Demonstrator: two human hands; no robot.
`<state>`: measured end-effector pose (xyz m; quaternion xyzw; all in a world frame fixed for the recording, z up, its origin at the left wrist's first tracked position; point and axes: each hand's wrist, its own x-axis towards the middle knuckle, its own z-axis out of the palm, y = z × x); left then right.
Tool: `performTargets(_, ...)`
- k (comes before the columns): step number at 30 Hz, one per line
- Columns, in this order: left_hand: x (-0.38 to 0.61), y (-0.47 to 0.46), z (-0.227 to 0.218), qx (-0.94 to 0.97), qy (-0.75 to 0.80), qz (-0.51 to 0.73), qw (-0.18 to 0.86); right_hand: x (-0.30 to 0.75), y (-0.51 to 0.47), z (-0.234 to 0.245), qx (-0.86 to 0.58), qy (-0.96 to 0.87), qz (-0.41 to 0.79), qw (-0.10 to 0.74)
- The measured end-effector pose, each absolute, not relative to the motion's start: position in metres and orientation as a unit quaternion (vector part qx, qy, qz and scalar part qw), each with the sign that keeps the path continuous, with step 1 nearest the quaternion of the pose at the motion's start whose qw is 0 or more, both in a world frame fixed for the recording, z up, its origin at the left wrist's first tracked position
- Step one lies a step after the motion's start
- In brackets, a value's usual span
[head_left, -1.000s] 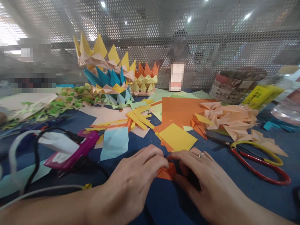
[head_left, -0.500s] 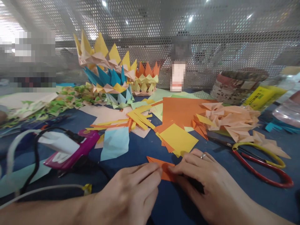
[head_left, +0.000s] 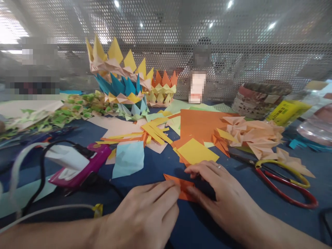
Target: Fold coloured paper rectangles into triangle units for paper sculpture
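A small folded piece of orange paper point(head_left: 184, 195) lies on the blue tabletop between my hands, one pointed corner sticking out at the upper left. My left hand point(head_left: 147, 211) has its fingers pressed together on the paper's left part, covering some of it. At the right end, the thumb of my right hand point(head_left: 223, 193) touches the paper. The other fingers of that hand are raised and spread away from the thumb, with a ring on one. Just beyond are loose yellow paper squares point(head_left: 199, 151). Right of my right hand lie scissors point(head_left: 282, 176) with red and yellow handles.
Folded paper crowns point(head_left: 121, 86) stand at the back. Paper strips point(head_left: 154, 131), orange sheets point(head_left: 199, 124) and folded peach pieces point(head_left: 254, 133) are spread about. A purple power strip point(head_left: 100, 157) with cables sits left, a bottle point(head_left: 317, 121) far right.
My right hand's fingers have lifted and opened away from the thumb, which stays at the orange paper. My left hand has hardly moved. The view has shifted slightly.
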<state>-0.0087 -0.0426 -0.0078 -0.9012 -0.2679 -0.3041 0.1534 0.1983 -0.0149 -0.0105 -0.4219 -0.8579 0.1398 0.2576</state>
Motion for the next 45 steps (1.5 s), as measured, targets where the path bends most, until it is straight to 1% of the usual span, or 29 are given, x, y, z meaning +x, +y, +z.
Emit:
performTargets(3, -0.008, -0.041, -0.007, -0.900, -0.260, -0.311, 0.163, 0.194, -0.016, -0.011, -0.417, -0.869, 0.109, 0.241)
performTargets(9, -0.008, -0.045, 0.001, -0.913, -0.267, -0.269, 0.150, 0.191, -0.021, -0.012, -0.418, -0.880, 0.062, 0.217)
performTargets(14, -0.009, -0.048, -0.002, -0.912, -0.264, -0.282, 0.136, 0.190, -0.023, -0.009, -0.444, -0.867, 0.098, 0.203)
performTargets(18, -0.009, -0.048, -0.002, -0.912, -0.269, -0.282, 0.129, 0.190, -0.026, -0.008, -0.437, -0.867, 0.130, 0.202)
performTargets(25, -0.008, -0.046, 0.003, -0.915, -0.276, -0.266, 0.127, 0.193, -0.027, -0.005, -0.420, -0.868, 0.107, 0.240)
performTargets(30, -0.011, -0.047, 0.005, -0.916, -0.272, -0.266, 0.125, 0.195, -0.028, -0.002, -0.439, -0.846, 0.160, 0.257)
performTargets(34, -0.009, -0.048, 0.006, -0.914, -0.276, -0.266, 0.132, 0.193, -0.026, -0.003, -0.457, -0.834, 0.190, 0.244)
performTargets(37, -0.009, -0.049, 0.005, -0.916, -0.271, -0.264, 0.134, 0.192, -0.026, -0.002, -0.436, -0.839, 0.211, 0.248)
performTargets(41, -0.011, -0.048, 0.001, -0.912, -0.271, -0.274, 0.139, 0.194, -0.026, 0.008, -0.372, -0.856, 0.275, 0.232)
performTargets(45, -0.012, -0.047, 0.000, -0.914, -0.269, -0.271, 0.138, 0.198, -0.017, 0.012, -0.295, -0.889, 0.271, 0.221)
